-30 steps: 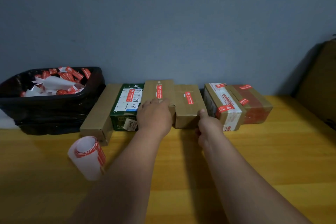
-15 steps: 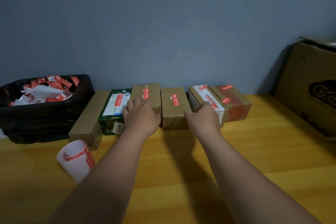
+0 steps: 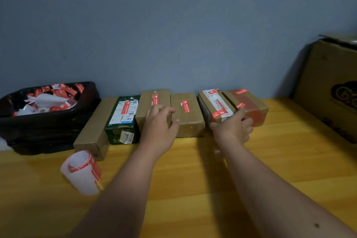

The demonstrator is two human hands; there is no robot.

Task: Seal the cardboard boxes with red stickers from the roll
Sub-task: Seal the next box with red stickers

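Row of boxes at 12 o'clock against the wall, sticker roll lying at 9 o'clock on the table.
Left hand, fingers loosely curled, holding nothing, at the tall brown box. Right hand curls round the front of the white-labelled box; half a second ago it only reached there. Boxes look light and stiff: take them by the sides. The roll looks soft and peels at its loose end.
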